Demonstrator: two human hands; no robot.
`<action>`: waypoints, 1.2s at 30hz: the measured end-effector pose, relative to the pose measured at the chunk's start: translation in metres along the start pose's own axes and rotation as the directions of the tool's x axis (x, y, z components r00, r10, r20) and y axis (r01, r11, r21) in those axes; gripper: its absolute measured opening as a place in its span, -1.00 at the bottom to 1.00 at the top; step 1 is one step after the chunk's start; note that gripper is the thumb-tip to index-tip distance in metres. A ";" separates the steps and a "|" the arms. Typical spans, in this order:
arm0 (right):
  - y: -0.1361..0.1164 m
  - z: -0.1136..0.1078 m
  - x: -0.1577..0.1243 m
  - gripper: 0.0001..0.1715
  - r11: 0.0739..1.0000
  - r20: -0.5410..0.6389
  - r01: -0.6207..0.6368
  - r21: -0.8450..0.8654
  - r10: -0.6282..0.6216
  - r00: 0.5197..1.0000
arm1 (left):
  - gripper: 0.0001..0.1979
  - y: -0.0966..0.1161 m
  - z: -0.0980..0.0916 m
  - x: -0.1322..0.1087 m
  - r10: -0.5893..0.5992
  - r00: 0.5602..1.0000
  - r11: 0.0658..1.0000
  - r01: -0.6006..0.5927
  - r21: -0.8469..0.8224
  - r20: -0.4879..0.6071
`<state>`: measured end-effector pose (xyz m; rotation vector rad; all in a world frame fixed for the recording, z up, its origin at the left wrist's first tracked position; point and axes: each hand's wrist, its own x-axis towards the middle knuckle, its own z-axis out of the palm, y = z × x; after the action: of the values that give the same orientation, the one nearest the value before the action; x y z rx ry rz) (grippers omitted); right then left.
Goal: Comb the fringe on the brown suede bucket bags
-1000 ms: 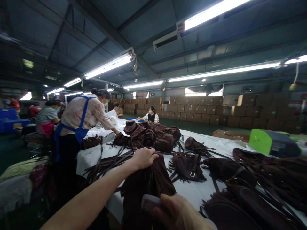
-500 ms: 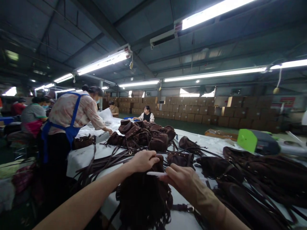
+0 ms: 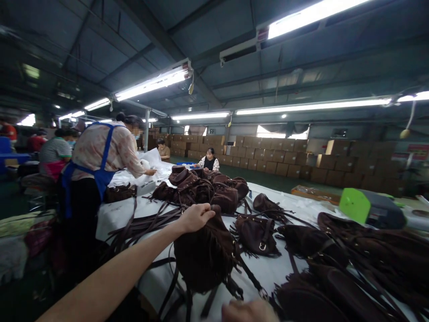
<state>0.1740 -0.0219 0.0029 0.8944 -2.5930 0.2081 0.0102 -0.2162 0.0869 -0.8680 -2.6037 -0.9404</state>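
Observation:
My left hand [image 3: 197,218] is closed on the top of a dark brown fringed bag [image 3: 203,255] and holds it up over the table. The bag's strap and buckle trail down at its right. At the bottom edge, my right hand [image 3: 250,311] is blurred and partly cut off, below the bag and apart from it; its fingers and anything in them cannot be made out. Just right of the held bag lies a smaller fringed bag [image 3: 256,235] with a round metal buckle.
A heap of brown bags [image 3: 201,185] fills the middle of the white table [image 3: 241,277]. More bags [image 3: 378,250] lie at right, before a green and grey machine [image 3: 370,208]. A co-worker in a blue apron [image 3: 107,152] leans over at left. Stacked cartons [image 3: 278,154] line the back.
My right hand has moved from the bag's top down to the bottom edge; the white strip it held is out of sight. My left hand keeps its grip, and the bag has turned and tilted.

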 end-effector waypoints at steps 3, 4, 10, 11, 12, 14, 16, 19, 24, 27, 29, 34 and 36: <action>0.031 -0.027 0.020 -0.56 0.970 -0.211 -0.215 0.113 0.234 0.949 | -0.70 0.010 0.006 -0.002 0.062 0.994 0.997 -0.057 -0.057 0.092; 0.042 -0.032 0.026 -0.58 0.942 -0.259 -0.274 0.195 0.319 0.912 | -0.71 0.013 0.008 -0.004 0.076 0.990 0.995 -0.067 -0.075 0.120; 0.077 0.014 0.040 -0.23 0.538 -0.042 -0.331 0.775 0.566 0.823 | -0.72 0.019 0.032 -0.018 0.139 0.962 0.979 -0.098 -0.177 0.237; 0.077 0.027 0.041 -0.28 0.473 -0.007 -0.328 0.818 0.578 0.816 | -0.72 0.018 0.036 -0.020 0.135 0.963 0.979 -0.092 -0.183 0.234; 0.075 0.038 0.041 -0.35 0.425 0.018 -0.336 0.841 0.597 0.802 | -0.73 0.016 0.039 -0.022 0.126 0.966 0.979 -0.084 -0.185 0.226; 0.071 0.054 0.042 -0.45 0.371 0.039 -0.373 0.850 0.663 0.747 | -0.73 0.012 0.044 -0.027 0.095 0.975 0.983 -0.060 -0.173 0.199; 0.069 0.061 0.040 -0.48 0.345 0.036 -0.391 0.853 0.709 0.704 | -0.72 0.006 0.046 -0.035 0.052 0.981 0.986 -0.021 -0.166 0.188; 0.076 0.063 0.031 -0.54 0.324 0.034 -0.416 0.849 0.754 0.656 | -0.73 -0.011 0.049 -0.057 0.008 0.989 0.986 0.017 -0.165 0.150; 0.082 0.070 0.018 -0.52 0.281 0.048 -0.473 0.835 0.819 0.571 | -0.69 -0.043 0.089 -0.096 0.028 0.998 0.977 -0.015 -0.213 0.060; 0.073 0.075 0.019 -0.43 0.274 0.057 -0.468 0.841 0.813 0.579 | -0.81 -0.049 0.125 -0.102 -0.053 0.998 0.955 0.043 -0.295 -0.026; 0.069 0.078 0.018 -0.37 0.293 0.041 -0.455 0.841 0.804 0.594 | -0.81 -0.046 0.142 -0.100 -0.095 0.993 0.941 0.064 -0.331 -0.076; 0.085 0.062 0.000 -0.37 0.459 -0.031 -0.538 0.707 0.780 0.625 | -0.76 -0.026 0.136 -0.092 -0.133 0.988 0.934 0.098 -0.345 -0.079; 0.089 0.043 -0.003 -0.40 0.567 -0.145 -0.548 0.615 0.764 0.628 | -0.71 -0.017 0.123 -0.086 -0.131 0.989 0.940 0.102 -0.325 -0.068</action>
<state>0.1073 0.0387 -0.0385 -0.1100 -2.3502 1.2298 0.0649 -0.1864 -0.0506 -0.7280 -2.4870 -1.4323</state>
